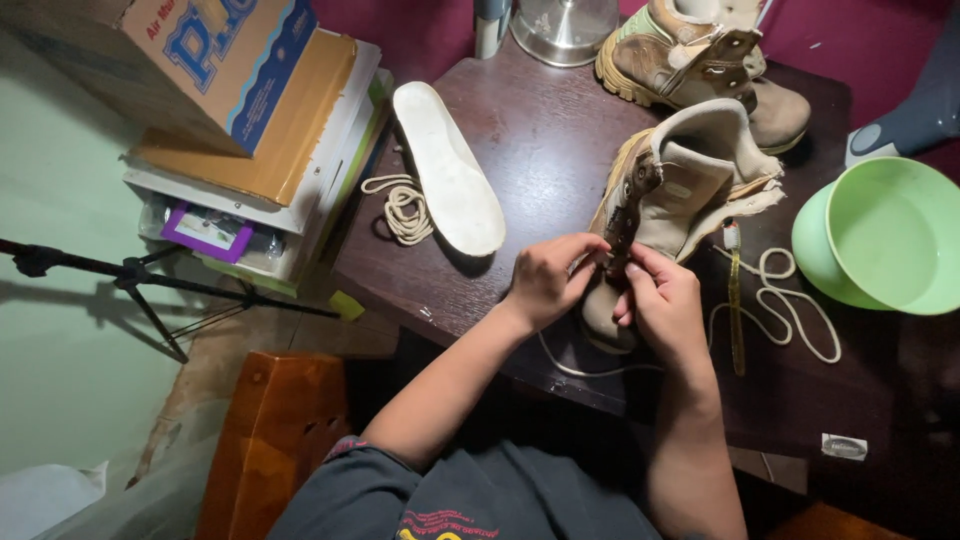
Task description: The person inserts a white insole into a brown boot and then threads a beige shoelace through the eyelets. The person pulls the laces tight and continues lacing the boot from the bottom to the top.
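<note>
Mid-lacing, by the look: left hand (545,280) and right hand (662,305) pinch together on the eyelet strip of the tan suede lace-up boot (680,195), table centre. Loose cream lace (790,300) at 3 o'clock. Next move needs fine fingertip threading.
</note>
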